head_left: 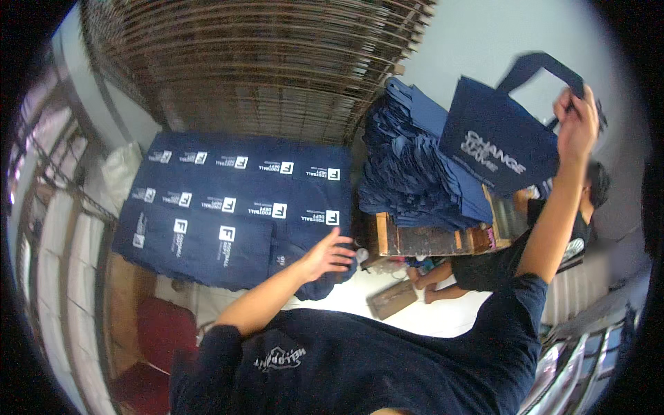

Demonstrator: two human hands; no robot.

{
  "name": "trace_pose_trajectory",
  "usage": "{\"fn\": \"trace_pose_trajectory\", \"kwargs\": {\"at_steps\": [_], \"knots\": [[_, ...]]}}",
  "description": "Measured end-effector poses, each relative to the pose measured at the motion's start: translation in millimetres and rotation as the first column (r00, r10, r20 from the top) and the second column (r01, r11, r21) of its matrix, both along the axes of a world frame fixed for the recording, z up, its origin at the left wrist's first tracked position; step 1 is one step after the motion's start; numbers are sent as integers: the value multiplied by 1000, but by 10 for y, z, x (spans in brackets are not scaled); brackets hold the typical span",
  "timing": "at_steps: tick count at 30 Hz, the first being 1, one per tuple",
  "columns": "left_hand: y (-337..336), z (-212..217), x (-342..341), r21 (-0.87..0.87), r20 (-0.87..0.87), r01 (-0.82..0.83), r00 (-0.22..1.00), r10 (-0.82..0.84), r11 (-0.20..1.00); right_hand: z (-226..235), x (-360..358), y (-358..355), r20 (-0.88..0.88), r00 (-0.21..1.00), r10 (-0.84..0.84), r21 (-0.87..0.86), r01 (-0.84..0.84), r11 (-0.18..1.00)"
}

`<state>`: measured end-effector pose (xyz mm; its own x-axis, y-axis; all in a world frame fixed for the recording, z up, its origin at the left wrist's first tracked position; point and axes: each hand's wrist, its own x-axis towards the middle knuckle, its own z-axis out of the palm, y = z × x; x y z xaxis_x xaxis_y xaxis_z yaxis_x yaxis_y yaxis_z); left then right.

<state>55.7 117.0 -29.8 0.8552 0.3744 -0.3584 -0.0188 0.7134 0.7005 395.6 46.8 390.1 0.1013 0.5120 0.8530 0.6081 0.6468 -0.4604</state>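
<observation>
My right hand [579, 124] is raised at the upper right, its fingers closed round the handle of a navy tote bag [477, 117]. White print shows on the bag's front, and it hangs beside a tall pile of folded navy fabric pieces [408, 159]. My left hand [325, 257] hovers at the near right edge of a table spread with navy printed pieces [242, 183]. Its fingers are apart and nothing is in them. Whether it touches the cloth, I cannot tell.
The pile rests on a wooden stand [415, 238]. Close by on the right sits another person [494, 266], legs stretched toward a flat brown box [393, 299] on the floor. A slatted rack [256, 62] rises behind the table. A red chair [166, 328] stands at the lower left.
</observation>
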Motion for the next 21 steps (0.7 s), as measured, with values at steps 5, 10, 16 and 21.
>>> {"fn": "trace_pose_trajectory", "kwargs": {"at_steps": [5,10,16,21], "knots": [[-117,152,600,-352,461,388,864,-203,852,271,-604,-322,-70,921,382,-278,-386,880],[-27,53,675,-441,751,523,659,-19,729,126,-752,-577,273,897,349,-478,-188,858],[219,54,285,-424,382,-176,855,352,888,-324,-761,-694,134,970,202,-456,-121,882],[399,-58,-534,-225,130,-520,822,554,824,-857,-845,-613,-85,996,-40,-763,-39,645]]}}
